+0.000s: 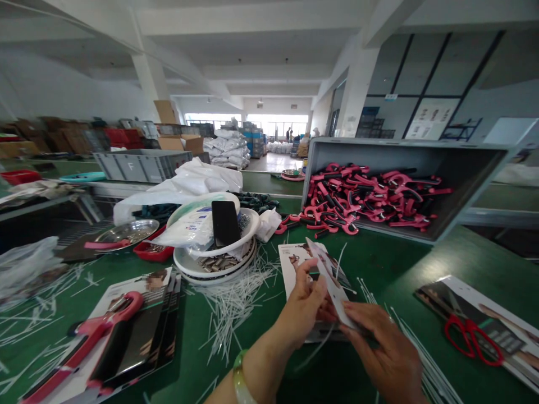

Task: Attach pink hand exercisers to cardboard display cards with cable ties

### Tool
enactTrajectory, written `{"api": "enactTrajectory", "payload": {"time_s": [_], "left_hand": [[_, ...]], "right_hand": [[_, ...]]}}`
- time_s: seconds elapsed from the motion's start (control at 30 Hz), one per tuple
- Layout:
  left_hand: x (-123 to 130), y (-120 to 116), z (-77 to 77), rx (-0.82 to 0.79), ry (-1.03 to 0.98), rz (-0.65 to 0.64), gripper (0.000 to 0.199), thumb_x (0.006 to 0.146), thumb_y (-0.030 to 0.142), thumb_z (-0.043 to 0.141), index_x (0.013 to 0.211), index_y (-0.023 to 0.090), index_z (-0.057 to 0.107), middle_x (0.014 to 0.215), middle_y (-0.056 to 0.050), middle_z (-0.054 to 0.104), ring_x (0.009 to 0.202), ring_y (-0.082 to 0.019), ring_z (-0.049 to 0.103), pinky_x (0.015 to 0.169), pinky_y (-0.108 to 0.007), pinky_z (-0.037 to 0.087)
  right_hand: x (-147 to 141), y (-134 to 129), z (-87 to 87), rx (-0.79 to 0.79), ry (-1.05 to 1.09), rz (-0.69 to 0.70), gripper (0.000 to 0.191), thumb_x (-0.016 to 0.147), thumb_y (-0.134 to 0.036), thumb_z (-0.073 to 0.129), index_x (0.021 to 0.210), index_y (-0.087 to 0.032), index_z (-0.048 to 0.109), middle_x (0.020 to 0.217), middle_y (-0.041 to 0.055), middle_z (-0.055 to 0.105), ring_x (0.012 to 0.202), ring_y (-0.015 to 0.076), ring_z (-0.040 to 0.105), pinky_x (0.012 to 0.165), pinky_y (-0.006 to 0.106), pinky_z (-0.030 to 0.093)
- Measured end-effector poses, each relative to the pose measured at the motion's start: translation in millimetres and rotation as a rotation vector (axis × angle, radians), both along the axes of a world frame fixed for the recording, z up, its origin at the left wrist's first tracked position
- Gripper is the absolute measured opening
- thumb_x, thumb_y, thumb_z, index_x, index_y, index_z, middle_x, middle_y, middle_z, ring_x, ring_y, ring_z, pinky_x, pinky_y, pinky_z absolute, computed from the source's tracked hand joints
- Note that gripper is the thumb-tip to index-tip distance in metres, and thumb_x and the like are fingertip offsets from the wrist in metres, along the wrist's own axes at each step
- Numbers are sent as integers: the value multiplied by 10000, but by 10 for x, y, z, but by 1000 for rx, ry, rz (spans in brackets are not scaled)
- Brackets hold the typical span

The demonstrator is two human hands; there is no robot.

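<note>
1. Left hand (301, 303): fingers and thumb closed in a pinch on the upper part of a narrow printed card (330, 283); a pale green bangle (240, 379) circles the wrist.
2. Right hand (383, 350): fingertips grasping the lower end of the same card, which is held tilted between both hands above the green surface (404, 264).
3. Wider printed card (295, 269): lying on the surface behind the held card, partly hidden by the hands.
4. White plastic strands (231, 308): scattered loosely across the surface, left of and beneath the hands.
5. Stacked white bowls (248, 227): left of the hands, containing small metal parts (214, 262), with a black phone (225, 223) resting on top.
6. Grey bin (404, 148): tilted beyond the hands, filled with red-and-black handles (362, 193).
7. Red-handled scissors (474, 339): lying on a printed card (463, 303), right of the right hand.
</note>
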State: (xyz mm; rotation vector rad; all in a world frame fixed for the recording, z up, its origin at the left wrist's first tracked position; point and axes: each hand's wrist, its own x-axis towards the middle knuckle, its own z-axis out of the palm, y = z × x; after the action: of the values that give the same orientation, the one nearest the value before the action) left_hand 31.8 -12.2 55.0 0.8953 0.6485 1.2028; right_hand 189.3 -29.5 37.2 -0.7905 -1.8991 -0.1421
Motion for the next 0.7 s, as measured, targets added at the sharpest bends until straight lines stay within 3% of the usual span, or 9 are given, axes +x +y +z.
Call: {"api": "enactTrajectory", "payload": {"time_s": [0.1, 0.27, 0.4, 0.47, 0.53, 0.7], "left_hand": [[-98, -2, 8, 13, 29, -28, 506, 744, 577, 590, 1083, 210, 510, 812, 7, 595, 557, -79, 578, 512, -195, 465], [-418, -23, -116, -94, 113, 181, 339, 736, 433, 671, 917, 148, 638, 851, -17, 602, 603, -53, 545, 483, -138, 387], [-602, -109, -207, -85, 158, -94, 353, 659, 332, 761, 945, 145, 671, 874, -53, 652, 628, -78, 575, 525, -174, 425], [-580, -128, -195, -17, 130, -110, 421, 639, 337, 774, 1009, 171, 659, 856, -42, 656, 584, -78, 570, 490, -183, 424], [-502, -118, -146, 33, 115, -28, 444, 640, 367, 766, 1025, 177, 653, 817, -28, 652, 529, -65, 548, 455, -179, 411], [-284, -50, 19, 159, 125, 118, 332, 693, 451, 699, 787, 136, 659, 681, 3, 590, 427, -28, 463, 375, -153, 341]], "right_hand": [[-32, -4, -16, 18, -10, -3, 171, 773, -222, 660, 942, -209, 636, 865, 54, 715, 832, 192, 666, 727, 309, 556], [-9, -30, -4, -87, 79, -42, 166, 777, -210, 649, 942, -220, 633, 896, 54, 707, 841, 201, 666, 751, 328, 550], [22, -17, 14, -189, 198, -71, 153, 802, -218, 617, 952, -220, 641, 944, 50, 694, 856, 191, 661, 777, 318, 540], [26, -3, 8, -235, 249, -74, 164, 805, -224, 614, 966, -222, 643, 961, 47, 689, 856, 187, 660, 781, 311, 538], [29, 5, -1, -275, 279, -67, 175, 805, -231, 614, 977, -223, 644, 971, 46, 687, 855, 189, 661, 787, 315, 538], [40, -15, 12, -313, 338, -55, 173, 794, -243, 624, 963, -217, 653, 956, 46, 693, 847, 200, 666, 791, 331, 547]]}}
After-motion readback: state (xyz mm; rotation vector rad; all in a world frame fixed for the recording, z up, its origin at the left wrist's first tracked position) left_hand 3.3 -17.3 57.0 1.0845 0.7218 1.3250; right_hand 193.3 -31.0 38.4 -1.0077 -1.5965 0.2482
